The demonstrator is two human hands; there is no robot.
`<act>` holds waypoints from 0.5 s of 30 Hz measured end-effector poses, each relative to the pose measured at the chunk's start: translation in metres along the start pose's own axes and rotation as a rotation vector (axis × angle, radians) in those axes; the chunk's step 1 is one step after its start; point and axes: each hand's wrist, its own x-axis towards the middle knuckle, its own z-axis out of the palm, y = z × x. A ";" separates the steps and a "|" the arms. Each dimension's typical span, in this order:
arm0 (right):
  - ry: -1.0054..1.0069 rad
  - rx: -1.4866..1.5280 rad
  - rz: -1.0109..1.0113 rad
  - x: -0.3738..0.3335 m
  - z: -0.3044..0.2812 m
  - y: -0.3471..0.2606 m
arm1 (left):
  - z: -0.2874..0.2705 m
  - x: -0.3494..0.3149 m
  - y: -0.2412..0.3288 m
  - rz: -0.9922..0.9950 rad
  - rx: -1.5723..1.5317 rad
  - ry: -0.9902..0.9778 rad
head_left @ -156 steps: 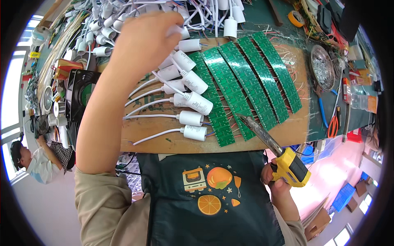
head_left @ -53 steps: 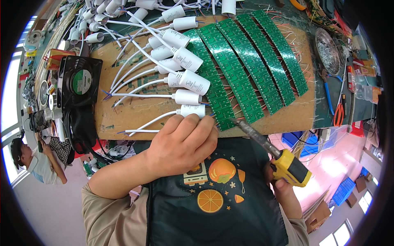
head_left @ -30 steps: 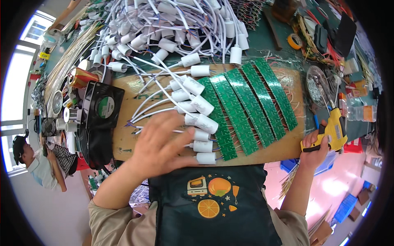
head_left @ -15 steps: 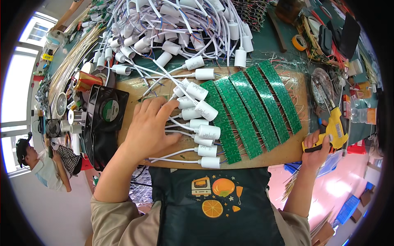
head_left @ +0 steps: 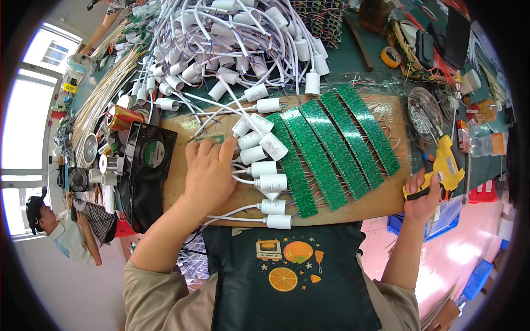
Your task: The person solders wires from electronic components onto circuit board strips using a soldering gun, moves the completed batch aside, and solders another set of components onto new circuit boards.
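My left hand (head_left: 210, 172) lies over the left part of a brown work board (head_left: 182, 193). Its fingers are bent and held together, the tips and thumb hidden, among white cables; what it grips, if anything, I cannot make out. Just right of it, a column of white lamp sockets (head_left: 272, 182) with cables overlaps the nearest of several green circuit board strips (head_left: 323, 156). A small green piece (head_left: 219, 138) shows at the fingertips. At the right edge, my right hand (head_left: 422, 199) is closed around the handle of a yellow hot glue gun (head_left: 448, 168), nozzle pointing away.
A large heap of white sockets and cables (head_left: 221, 47) fills the far side. Black fans (head_left: 146, 154) stand left of the board. On the right are a round metal dish (head_left: 425, 113), orange tape (head_left: 390, 57) and a basket (head_left: 406, 49). A person (head_left: 66, 226) sits at far left.
My left hand has drawn its thumb in from the cables, and its fingers have bunched together. Some sockets near it have shifted. The right hand still holds the glue gun. The whole view has shifted slightly.
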 end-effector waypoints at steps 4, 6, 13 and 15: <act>0.043 0.003 0.001 0.000 0.004 0.000 | 0.002 -0.005 -0.004 0.010 -0.137 -0.008; 0.039 0.016 0.004 0.000 0.003 0.000 | -0.004 -0.004 0.002 -0.095 -0.208 -0.079; 0.032 0.063 0.018 0.002 0.002 -0.002 | -0.013 -0.002 0.004 -0.156 -0.188 -0.139; 0.030 0.074 0.025 0.002 0.001 -0.001 | -0.021 -0.003 0.006 -0.147 -0.179 -0.110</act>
